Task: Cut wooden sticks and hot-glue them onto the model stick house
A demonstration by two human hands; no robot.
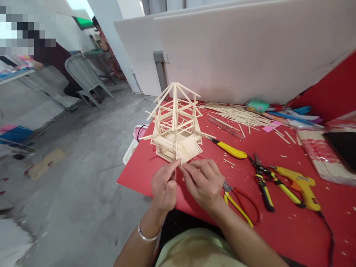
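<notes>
A pavilion-shaped model of thin wooden sticks (174, 111) stands near the table's left corner, its upper roof an open frame. One lower roof panel (190, 147) is covered with sticks laid side by side. My left hand (164, 185) has its index finger stretched to that panel's lower corner, its thumb apart and nothing visibly held. Beside it, my right hand (205, 180) is closed, its thumb and index fingertips pinched at the same corner. Whatever lies between those fingertips is too small to make out.
Across the red tabletop (278, 237) lie a yellow-handled cutter (230, 149), red-and-yellow pliers (240, 204), black-and-yellow cutters (264, 181) and a yellow glue gun (299, 181). Loose sticks (236, 115) and a ruler (226, 128) are behind. White boards (236, 52) stand at the back. People sit far left.
</notes>
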